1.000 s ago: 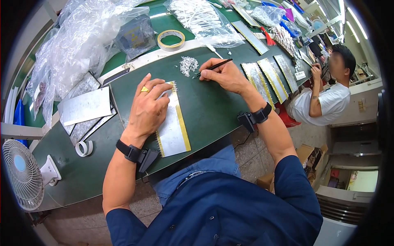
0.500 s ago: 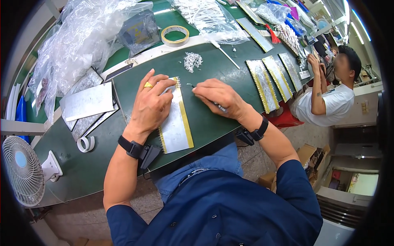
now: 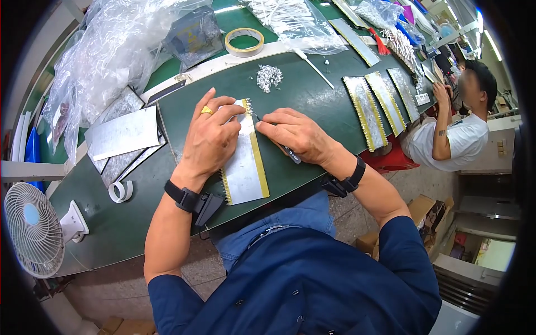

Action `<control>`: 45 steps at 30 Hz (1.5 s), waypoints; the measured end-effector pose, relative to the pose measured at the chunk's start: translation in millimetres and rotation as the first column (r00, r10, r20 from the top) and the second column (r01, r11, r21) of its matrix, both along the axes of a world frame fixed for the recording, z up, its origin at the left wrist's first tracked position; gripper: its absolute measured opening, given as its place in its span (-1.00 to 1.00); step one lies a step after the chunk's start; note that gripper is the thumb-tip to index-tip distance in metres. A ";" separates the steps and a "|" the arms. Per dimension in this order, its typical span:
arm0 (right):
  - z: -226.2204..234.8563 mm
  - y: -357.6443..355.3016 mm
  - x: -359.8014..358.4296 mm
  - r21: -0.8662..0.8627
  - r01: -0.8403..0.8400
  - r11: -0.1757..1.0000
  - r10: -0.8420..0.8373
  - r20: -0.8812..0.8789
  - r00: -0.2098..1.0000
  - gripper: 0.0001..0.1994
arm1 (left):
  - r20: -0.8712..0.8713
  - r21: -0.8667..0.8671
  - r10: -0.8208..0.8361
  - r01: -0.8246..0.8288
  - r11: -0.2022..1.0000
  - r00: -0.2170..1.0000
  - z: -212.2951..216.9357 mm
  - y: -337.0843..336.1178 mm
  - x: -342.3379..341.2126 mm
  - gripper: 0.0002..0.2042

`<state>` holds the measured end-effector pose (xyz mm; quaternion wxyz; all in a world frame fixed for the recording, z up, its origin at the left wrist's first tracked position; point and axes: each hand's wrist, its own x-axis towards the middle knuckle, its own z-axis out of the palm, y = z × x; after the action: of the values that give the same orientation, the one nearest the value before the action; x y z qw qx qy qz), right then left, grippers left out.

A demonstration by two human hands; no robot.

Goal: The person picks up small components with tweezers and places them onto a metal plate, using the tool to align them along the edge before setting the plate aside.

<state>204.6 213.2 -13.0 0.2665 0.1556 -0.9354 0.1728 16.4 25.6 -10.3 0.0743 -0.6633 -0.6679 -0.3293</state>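
A silvery metal plate (image 3: 246, 176) with yellow tape along its long sides lies on the green table before me. Small pin-like pieces stick out along its left edge and at its far end. My left hand (image 3: 212, 134) rests on its left side, fingers bent and pressing near the far end. Dark tweezers (image 3: 292, 156) are pinched in my right hand (image 3: 295, 134), just right of the plate. Their tip is by the far right corner, partly hidden by the fingers. Beyond lies a small heap of tiny silvery pieces (image 3: 269, 78).
Several taped plates (image 3: 364, 114) lie to the right, near a co-worker (image 3: 455, 134). A white stick (image 3: 317, 71), a tape roll (image 3: 244, 43) and plastic bags (image 3: 123, 61) lie farther back. Bare plates (image 3: 125, 134), a white coil (image 3: 120, 191) and a fan (image 3: 34, 229) are at left.
My right hand has moved left, bringing the tweezers' tip to the plate's far corner. My left hand stays on the plate. The co-worker's hands have shifted, and a flat piece shows there.
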 end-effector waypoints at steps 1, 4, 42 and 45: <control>0.1 -0.4 -0.1 -0.002 0.000 1.000 0.000 0.001 1.000 -0.60 | 0.001 -0.002 -0.002 0.002 1.000 1.000 -0.2 -0.1 0.1 -0.91; 0.7 -1.0 -0.1 0.017 -0.004 1.000 0.004 -0.004 1.000 -0.61 | 0.003 -0.006 -0.006 0.006 1.000 1.000 -0.5 0.3 0.2 -0.90; 1.4 -3.2 1.5 -0.370 0.196 0.908 -0.195 0.041 0.980 -0.79 | -0.061 -0.033 -0.106 0.104 0.994 0.993 2.5 4.4 1.0 -0.83; 7.1 -1.9 2.2 -0.714 0.425 0.556 -0.418 0.202 0.886 -0.76 | -0.058 -0.029 -0.110 0.109 0.994 0.992 2.0 3.7 0.3 -0.80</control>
<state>206.8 211.4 -5.9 0.3354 -0.1954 -0.7932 0.4691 16.8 29.3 -8.4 0.0676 -0.7094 -0.6320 -0.3045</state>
